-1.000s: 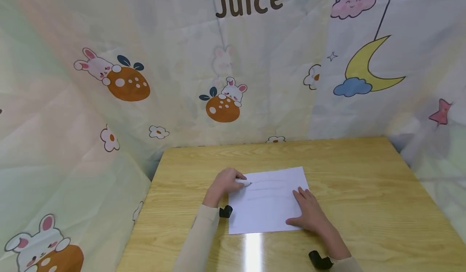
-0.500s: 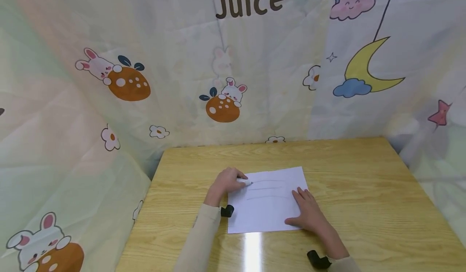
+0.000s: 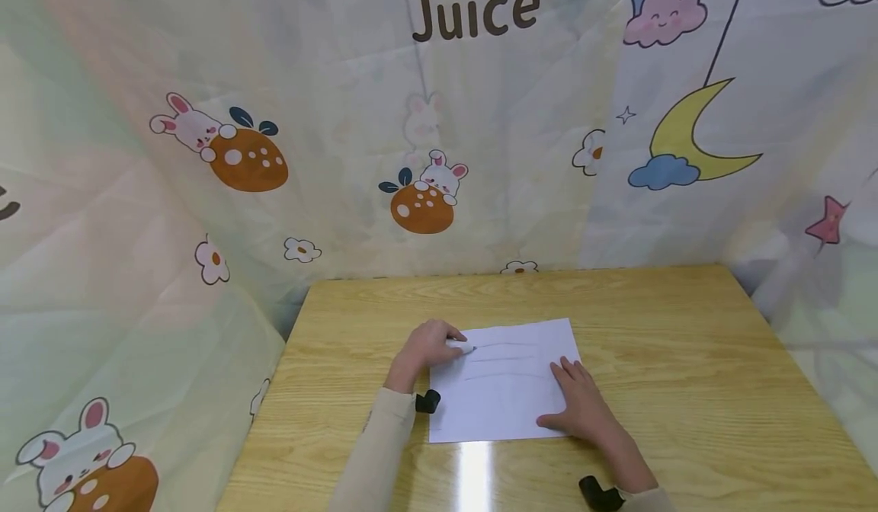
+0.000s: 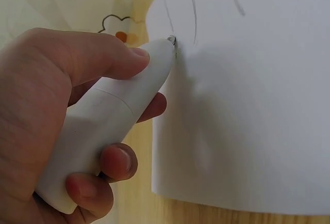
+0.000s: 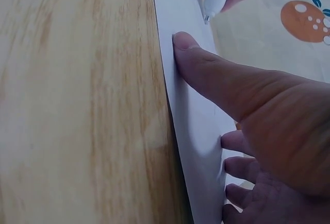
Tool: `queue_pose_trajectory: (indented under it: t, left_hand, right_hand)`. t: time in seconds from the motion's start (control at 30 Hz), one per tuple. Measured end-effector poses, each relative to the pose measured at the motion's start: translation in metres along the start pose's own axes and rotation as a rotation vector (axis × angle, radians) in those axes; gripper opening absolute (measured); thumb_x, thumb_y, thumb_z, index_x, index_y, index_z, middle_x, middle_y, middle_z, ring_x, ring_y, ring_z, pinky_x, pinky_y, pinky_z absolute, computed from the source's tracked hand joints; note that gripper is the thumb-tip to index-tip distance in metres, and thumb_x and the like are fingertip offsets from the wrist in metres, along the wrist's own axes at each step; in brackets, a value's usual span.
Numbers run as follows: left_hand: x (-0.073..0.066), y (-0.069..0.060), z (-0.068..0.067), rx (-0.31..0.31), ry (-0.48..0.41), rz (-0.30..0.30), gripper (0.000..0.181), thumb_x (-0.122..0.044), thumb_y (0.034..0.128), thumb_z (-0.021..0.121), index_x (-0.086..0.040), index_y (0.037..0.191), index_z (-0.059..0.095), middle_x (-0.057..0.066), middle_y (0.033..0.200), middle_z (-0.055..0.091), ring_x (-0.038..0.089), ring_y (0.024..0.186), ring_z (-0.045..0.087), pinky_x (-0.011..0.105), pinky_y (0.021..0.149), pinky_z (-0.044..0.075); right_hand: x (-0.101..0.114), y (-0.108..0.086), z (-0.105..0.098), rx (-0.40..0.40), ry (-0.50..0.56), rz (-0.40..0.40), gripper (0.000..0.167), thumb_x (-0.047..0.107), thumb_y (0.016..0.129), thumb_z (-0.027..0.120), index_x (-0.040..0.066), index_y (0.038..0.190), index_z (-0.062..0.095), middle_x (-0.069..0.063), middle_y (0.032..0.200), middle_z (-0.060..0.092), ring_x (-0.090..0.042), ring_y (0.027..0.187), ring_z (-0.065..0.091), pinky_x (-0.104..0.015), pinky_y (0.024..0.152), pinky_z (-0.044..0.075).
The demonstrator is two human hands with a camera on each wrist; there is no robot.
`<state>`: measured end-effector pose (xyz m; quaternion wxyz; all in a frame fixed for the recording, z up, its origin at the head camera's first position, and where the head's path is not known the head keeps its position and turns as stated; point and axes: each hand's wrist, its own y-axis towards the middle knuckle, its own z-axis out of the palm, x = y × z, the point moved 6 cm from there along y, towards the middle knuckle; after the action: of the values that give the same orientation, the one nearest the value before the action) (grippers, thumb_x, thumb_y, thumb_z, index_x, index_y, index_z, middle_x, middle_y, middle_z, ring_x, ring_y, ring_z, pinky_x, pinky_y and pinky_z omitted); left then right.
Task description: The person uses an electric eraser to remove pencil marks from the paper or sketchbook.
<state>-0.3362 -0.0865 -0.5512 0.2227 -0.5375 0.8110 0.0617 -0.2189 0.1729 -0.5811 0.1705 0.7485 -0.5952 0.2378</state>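
Nearest, the right hand (image 3: 583, 401) rests spread on the right part of the white sheet (image 3: 501, 413), its thumb by the sheet's near edge, gripping nothing. Farther up the sheet, three faint lines (image 3: 504, 359) run roughly side to side, one beyond another. At the sheet's far left part, the left hand (image 3: 427, 344) grasps a thick white pen (image 4: 113, 100) between thumb and curled fingers. The pen's long axis runs out from that grip across the sheet's left edge, its tip aimed inward, at the left end of the farthest line; whether it touches is unclear. The left hand is the nearer one to that end. Beyond the sheet lie the wooden table (image 3: 652, 344) and a printed backdrop (image 3: 521, 207).
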Motion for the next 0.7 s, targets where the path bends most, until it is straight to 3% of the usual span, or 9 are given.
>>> queue_pose_trajectory:
  t: [0.17,0.37,0.57,0.7]
  left_hand:
    - [-0.0020,0.0011,0.0011,-0.001,0.008,0.023,0.021,-0.029,0.0852,0.072,-0.023,0.104,0.078,-0.007,0.107,0.070,0.007,0.080,0.056,0.028,0.070,0.045]
    - [-0.0004,-0.0001,-0.0020,-0.001,-0.010,-0.023,0.020,-0.029,0.0850,0.073,-0.024,0.104,0.078,-0.007,0.107,0.069,0.008,0.078,0.055,0.027,0.069,0.045]
    - [-0.0088,0.0030,-0.0031,0.009,-0.002,0.022,0.021,-0.029,0.0849,0.072,-0.024,0.104,0.078,-0.007,0.107,0.069,0.008,0.078,0.054,0.027,0.069,0.044]
    - [-0.0054,0.0031,-0.0023,0.010,0.004,-0.013,0.021,-0.029,0.0844,0.072,-0.024,0.105,0.077,-0.007,0.108,0.069,0.009,0.078,0.055,0.028,0.068,0.045]
  right_hand:
    - [0.0017,-0.0007,-0.0001,0.005,-0.001,0.002,0.103,0.043,0.065,0.088,-0.011,0.140,0.041,-0.034,0.147,0.030,-0.054,0.135,0.020,-0.064,0.104,0.023]
    - [0.0015,-0.0004,-0.0030,-0.009,-0.002,-0.003,0.102,0.042,0.066,0.087,-0.011,0.140,0.041,-0.034,0.146,0.031,-0.054,0.135,0.020,-0.064,0.104,0.023]
    - [0.0002,0.0001,-0.0014,-0.002,-0.005,-0.003,0.103,0.044,0.066,0.087,-0.011,0.140,0.042,-0.034,0.146,0.031,-0.054,0.135,0.020,-0.064,0.104,0.023]
    - [0.0002,-0.0005,-0.0012,-0.008,0.005,-0.007,0.102,0.043,0.066,0.087,-0.011,0.140,0.042,-0.034,0.147,0.031,-0.054,0.135,0.020,-0.064,0.104,0.023]
